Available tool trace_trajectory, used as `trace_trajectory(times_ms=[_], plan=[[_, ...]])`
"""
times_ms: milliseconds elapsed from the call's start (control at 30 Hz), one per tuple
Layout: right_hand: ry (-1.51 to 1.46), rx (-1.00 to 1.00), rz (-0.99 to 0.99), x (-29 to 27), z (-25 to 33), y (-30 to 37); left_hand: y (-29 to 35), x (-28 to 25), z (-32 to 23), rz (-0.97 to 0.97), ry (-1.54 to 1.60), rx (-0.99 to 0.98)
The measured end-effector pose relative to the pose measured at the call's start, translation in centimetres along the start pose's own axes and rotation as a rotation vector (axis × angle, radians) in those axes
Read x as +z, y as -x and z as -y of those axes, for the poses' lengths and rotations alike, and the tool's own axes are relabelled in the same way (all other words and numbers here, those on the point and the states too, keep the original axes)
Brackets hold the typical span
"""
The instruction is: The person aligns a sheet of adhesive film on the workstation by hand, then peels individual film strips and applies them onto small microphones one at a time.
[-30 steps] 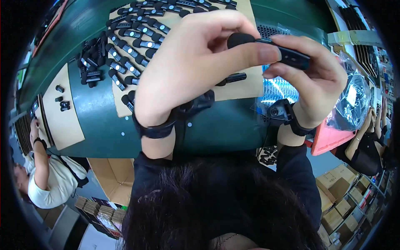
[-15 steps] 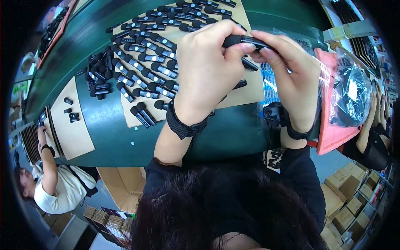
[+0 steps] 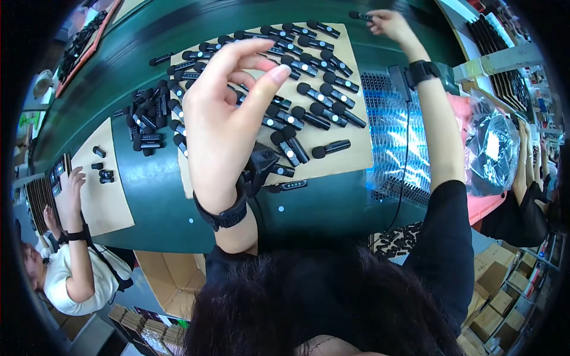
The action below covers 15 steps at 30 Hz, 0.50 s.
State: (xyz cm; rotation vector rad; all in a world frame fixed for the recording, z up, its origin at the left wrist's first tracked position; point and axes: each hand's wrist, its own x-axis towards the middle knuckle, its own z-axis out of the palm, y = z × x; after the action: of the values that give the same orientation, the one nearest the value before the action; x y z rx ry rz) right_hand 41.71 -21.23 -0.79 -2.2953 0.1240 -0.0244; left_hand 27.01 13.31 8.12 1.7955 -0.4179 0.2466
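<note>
At the far side of the green table, my right hand (image 3: 389, 25) is stretched out with its fingers closed on the end of a small black microphone (image 3: 360, 15) with a foam tip. My left hand (image 3: 228, 101) hovers over the brown cardboard sheet (image 3: 356, 148), thumb and forefinger apart and nothing between them. Beneath and around it lie many similar microphones (image 3: 313, 95) in slanting rows, most with a pale round mark. Part of the rows is hidden behind my left hand and wrist. A single microphone (image 3: 293, 186) rests on the table just off the sheet's near edge.
Left of the sheet is a loose heap of microphones (image 3: 145, 118). Clear plastic trays (image 3: 392, 136) lie to the right, beside a pink bin (image 3: 484, 204) with a bagged black item (image 3: 493, 145). A cable (image 3: 407, 172) hangs from my right wrist. Another person (image 3: 83, 273) works at left.
My hands were together around one microphone over the sheet. They have parted: the right reached far and right with a microphone, while the left moved left and opened.
</note>
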Motion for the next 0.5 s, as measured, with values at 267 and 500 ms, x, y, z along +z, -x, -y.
trace_trajectory(times_ms=[267, 500], plan=[[0.228, -0.293, 0.08, 3.4, 1.6, -1.6, 0.4, -1.3, -0.1, -0.02, 0.072, -0.073], [0.258, -0.501, 0.082, 8.4, 1.1, -1.2, 0.6, -0.5, -1.8, 0.108, 0.06, -0.046]])
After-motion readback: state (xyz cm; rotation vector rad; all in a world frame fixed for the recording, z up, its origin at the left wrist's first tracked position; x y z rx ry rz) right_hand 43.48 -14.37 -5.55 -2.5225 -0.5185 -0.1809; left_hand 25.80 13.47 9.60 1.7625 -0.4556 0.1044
